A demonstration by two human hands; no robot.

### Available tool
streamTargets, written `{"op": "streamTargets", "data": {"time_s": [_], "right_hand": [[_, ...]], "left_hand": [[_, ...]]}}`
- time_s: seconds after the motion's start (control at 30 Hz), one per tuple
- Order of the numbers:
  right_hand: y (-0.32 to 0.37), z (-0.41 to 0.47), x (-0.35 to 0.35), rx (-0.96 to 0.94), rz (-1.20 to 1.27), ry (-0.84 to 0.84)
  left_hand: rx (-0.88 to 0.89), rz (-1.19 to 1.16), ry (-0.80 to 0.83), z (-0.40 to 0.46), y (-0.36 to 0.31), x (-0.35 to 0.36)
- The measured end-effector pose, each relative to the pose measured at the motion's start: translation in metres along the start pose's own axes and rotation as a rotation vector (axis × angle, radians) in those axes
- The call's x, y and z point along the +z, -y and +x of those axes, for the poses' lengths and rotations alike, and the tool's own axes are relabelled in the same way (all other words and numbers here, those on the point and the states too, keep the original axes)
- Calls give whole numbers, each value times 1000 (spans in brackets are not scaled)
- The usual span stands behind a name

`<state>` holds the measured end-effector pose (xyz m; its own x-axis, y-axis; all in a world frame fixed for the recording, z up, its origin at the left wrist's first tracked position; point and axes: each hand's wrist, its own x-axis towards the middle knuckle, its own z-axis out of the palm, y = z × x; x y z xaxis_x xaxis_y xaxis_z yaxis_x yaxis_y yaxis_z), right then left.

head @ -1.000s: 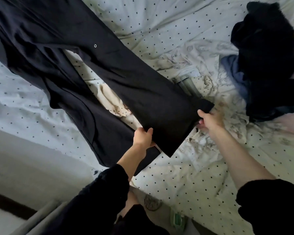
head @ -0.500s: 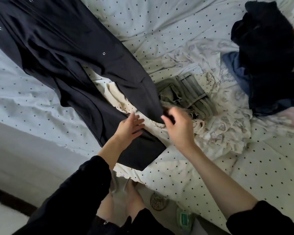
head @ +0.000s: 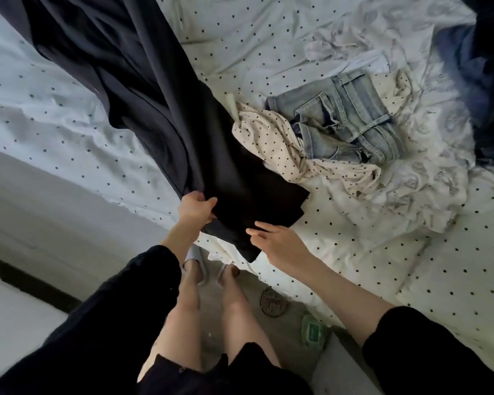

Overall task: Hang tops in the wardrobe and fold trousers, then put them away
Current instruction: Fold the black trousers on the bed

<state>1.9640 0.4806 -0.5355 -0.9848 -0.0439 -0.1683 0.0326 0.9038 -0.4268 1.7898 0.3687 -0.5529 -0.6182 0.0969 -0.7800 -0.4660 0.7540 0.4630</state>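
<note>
Black trousers (head: 160, 115) pinched by L hand (head: 196, 208); R hand (head: 280, 242) fingers spread; jeans (head: 345, 121) nearby.

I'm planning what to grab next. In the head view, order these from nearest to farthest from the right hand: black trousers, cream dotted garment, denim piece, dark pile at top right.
From the right hand:
1. Black trousers, just left of the fingertips.
2. Cream dotted garment, above the hand.
3. Denim piece, up and right.
4. Dark pile, far top right corner.

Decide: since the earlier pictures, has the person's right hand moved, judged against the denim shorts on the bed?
Yes. The right hand has let go of the black trousers and drawn back from the denim shorts, toward the bed's near edge.
</note>
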Motion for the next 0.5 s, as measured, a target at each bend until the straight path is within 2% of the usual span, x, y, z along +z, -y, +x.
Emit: {"op": "streamTargets", "data": {"time_s": [0.07,0.23,0.3,0.37,0.5], "right_hand": [[-2,1,8,20,45,76],[-13,14,22,176,-17,651],[-14,22,23,240,36,768],[-10,30,19,332,145,767],[1,44,1,502,331,604]], "left_hand": [[-68,-33,12,1,20,-8],[-231,-75,146,0,45,-13],[-239,-27,197,2,46,-14],[-224,10,232,1,45,-17],[-170,33,221,-5,38,-34]]}}
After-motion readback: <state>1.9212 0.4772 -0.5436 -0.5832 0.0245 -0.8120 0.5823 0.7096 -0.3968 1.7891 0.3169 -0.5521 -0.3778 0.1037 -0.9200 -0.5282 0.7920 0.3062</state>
